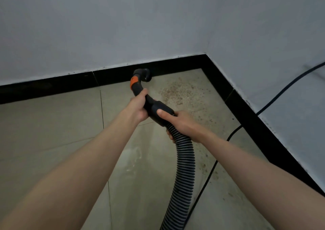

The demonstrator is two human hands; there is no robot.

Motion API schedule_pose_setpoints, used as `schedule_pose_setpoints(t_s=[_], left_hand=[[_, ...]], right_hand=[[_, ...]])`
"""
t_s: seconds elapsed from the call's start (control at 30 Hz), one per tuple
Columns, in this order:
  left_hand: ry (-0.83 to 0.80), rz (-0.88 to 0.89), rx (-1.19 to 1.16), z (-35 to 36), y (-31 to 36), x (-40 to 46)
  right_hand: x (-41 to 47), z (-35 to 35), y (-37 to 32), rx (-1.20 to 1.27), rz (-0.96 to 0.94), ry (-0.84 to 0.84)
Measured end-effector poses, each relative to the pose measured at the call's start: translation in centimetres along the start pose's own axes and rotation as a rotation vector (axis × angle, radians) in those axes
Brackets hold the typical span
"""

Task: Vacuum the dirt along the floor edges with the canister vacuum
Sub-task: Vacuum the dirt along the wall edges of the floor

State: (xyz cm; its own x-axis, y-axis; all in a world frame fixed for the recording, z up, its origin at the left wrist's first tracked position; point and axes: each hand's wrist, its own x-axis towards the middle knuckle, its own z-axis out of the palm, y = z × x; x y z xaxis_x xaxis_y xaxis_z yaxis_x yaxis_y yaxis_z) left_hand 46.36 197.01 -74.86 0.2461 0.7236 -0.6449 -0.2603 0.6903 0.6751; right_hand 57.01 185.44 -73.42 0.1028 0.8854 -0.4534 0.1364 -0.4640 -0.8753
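While left hand [138, 106] and right hand [177, 122] both grip hose handle [154, 106], nozzle [145, 75] sits at skirting [219, 82]; recommend slow sweep twd 3 o'clock thru dirt [177, 92], nozzle kept low.

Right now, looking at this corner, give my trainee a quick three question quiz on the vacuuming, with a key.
1. True or false: the nozzle is at the black skirting of the far wall.
2. Multiple choice: most of the dirt patch lies A) left of the nozzle, B) right of the nozzle, toward the corner, C) under the ribbed hose.
3. Fill in: the right hand grips where the handle meets the ____.

Key
1. True.
2. B.
3. Ribbed hose; the left hand holds the handle further up, below the orange collar.
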Motion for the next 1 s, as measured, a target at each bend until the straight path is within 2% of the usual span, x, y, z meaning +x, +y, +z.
schedule_pose_setpoints(t_s=[0.2,0.33,0.63,0.77,1.0], left_hand=[[-0.01,0.031,0.061,0.5,-3.0,-0.2],[0.076,0.058,0.117,0.6,-3.2,-1.2],[0.256,0.091,0.165,2.7,-1.1,-3.9],[0.353,0.049,0.195,4.4,0.0,-4.0],[0.438,0.08,0.23,3.0,-1.1,-0.6]], right_hand=[[-0.3,-1.1,3.4,0.271,0.112,-0.186],[0.0,-0.9,4.0,0.325,0.116,-0.24],[-1.2,-1.7,2.1,0.387,0.091,-0.187],[-1.1,-1.8,1.4,0.243,-0.013,-0.086],[0.9,-1.0,2.8,0.21,0.013,-0.12]])
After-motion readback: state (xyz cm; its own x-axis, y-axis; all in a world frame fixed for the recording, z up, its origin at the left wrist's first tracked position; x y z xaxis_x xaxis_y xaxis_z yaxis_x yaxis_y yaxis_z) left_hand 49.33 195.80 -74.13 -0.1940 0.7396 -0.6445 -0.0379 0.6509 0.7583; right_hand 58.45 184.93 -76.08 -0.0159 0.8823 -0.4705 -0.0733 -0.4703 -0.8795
